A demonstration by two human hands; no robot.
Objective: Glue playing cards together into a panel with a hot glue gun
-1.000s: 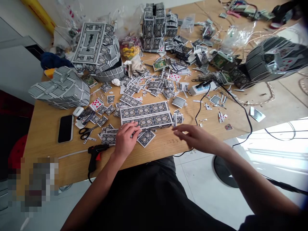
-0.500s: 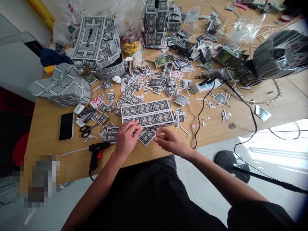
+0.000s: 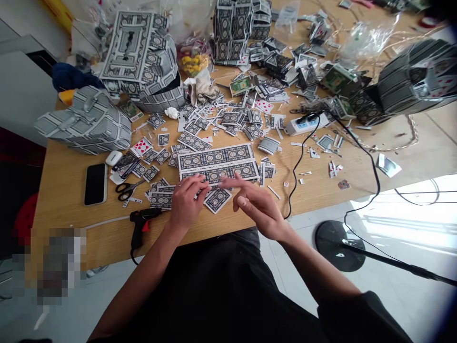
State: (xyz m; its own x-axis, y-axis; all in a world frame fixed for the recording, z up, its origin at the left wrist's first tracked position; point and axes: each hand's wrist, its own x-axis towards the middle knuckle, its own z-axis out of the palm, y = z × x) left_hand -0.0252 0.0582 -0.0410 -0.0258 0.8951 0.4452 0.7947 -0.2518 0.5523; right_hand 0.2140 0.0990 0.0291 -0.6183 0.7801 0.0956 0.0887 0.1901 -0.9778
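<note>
Two joined strips of patterned playing cards form a flat panel (image 3: 219, 155) on the table. My left hand (image 3: 187, 202) rests at the panel's front left edge, fingers together and lying over the border, gripping nothing I can see. To its right is my right hand (image 3: 260, 209), index finger stretched along the front edge and the other fingers loosely bent, with nothing visible in it. Between the hands lies a loose card piece (image 3: 217, 200). Another card strip (image 3: 160, 200) is partly hidden behind my left hand.
A black glue gun (image 3: 141, 224), scissors (image 3: 128, 189) and a phone (image 3: 95, 184) lie at left. Cut card pieces (image 3: 230, 119) are scattered behind the panel. Card-covered bags (image 3: 89, 124) stand at the back left. A power strip (image 3: 307, 124) trails a black cable at right.
My right hand has gone from thumb and fingers close together to an extended index finger, reaching left along the panel's front edge. My left hand has stayed at the panel.
</note>
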